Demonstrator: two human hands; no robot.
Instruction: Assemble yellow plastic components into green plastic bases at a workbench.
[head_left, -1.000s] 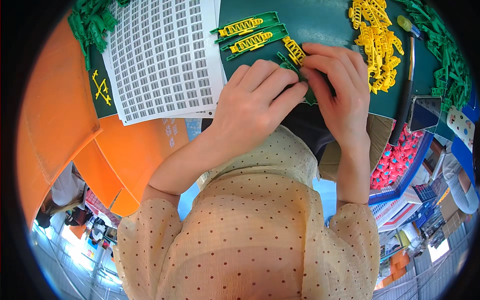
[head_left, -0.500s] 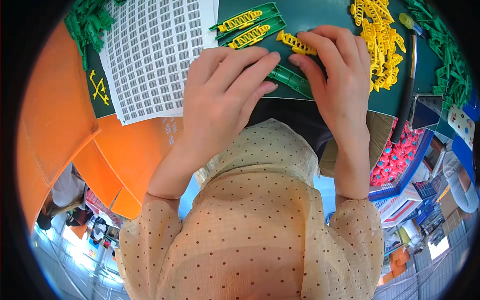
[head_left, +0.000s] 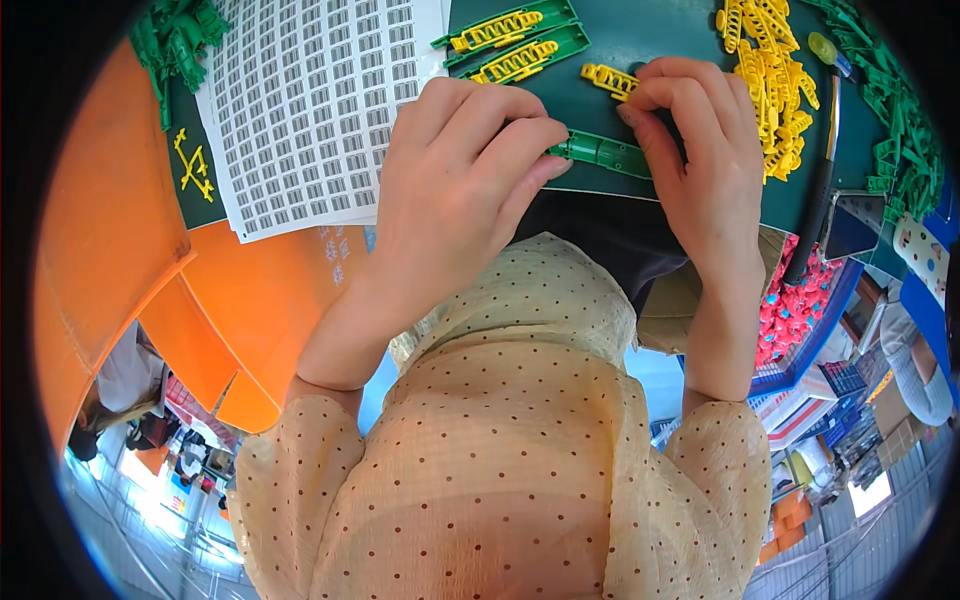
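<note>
My left hand (head_left: 470, 165) pinches the left end of a slim green plastic shell (head_left: 606, 153) between thumb and fingers at the table's near edge. The shell lies lengthwise, its right end reaching my right hand (head_left: 700, 150). With thumb and fingertips, my right hand grips the right end of a yellow ribbed plastic piece (head_left: 608, 80), held just beyond the shell and apart from it. Beyond my left hand, two green shells lie side by side, each with a yellow ribbed insert (head_left: 515, 62) in it. The fingers cover the gripped ends.
A yellow pile (head_left: 775, 95) of ribbed pieces lies right of my right hand. Green parts (head_left: 905, 130) are heaped farther right, past a black-handled tool (head_left: 825, 190). Sticker sheets (head_left: 310, 110) and yellow scraps (head_left: 193, 165) lie left. A phone-like dark slab (head_left: 853, 220) sits at the right edge.
My left thumb and fingers have closed together on the green shell's end, and the shell lies more level. My right hand still grips the yellow piece. The whole view has shifted slightly.
</note>
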